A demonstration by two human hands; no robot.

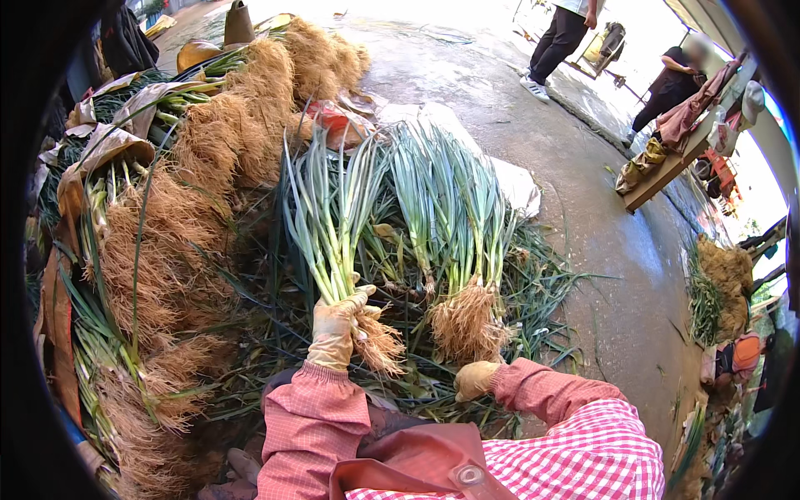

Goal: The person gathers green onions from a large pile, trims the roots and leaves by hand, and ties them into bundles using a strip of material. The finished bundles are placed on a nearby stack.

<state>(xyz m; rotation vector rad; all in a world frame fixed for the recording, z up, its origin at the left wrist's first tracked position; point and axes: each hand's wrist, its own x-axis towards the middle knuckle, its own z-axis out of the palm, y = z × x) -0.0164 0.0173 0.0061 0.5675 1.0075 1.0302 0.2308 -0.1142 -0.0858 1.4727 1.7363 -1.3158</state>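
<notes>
My left hand (337, 325), in a pale glove, is closed around the white stems of a bunch of green onions (331, 231); the leaves point up and away, and the brown roots hang to the right of the hand. My right hand (476, 380), also gloved, rests low beside the roots of a second, laid-down bunch of green onions (462, 250). Its fingers are curled and partly turned from view, so whether they hold anything is unclear. Loose cut leaves (544, 281) lie under and around both bunches.
Big heaps of green onions with tan roots (144, 269) line the left side, partly wrapped in sacking (103, 150). A white sheet (515, 187) lies behind the bunches. One person (556, 40) stands on the wet concrete; another (672, 81) is near a wooden beam (662, 172) at upper right.
</notes>
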